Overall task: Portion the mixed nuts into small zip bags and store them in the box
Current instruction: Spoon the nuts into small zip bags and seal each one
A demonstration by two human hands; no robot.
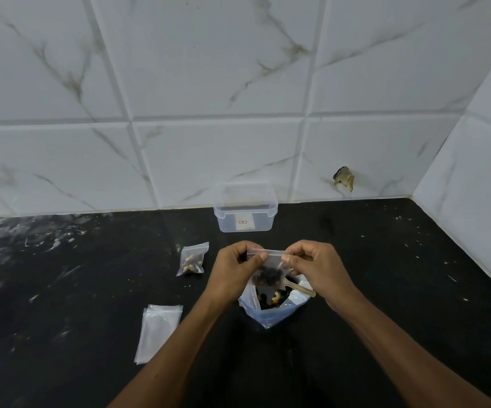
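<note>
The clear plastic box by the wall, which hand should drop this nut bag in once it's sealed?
Probably the right hand: the clear plastic box sits slightly nearer it, while the left hand could fetch an empty bag.

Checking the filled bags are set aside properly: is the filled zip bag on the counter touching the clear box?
Apart. The head view shows bare black counter between the filled zip bag and the clear box.
</note>
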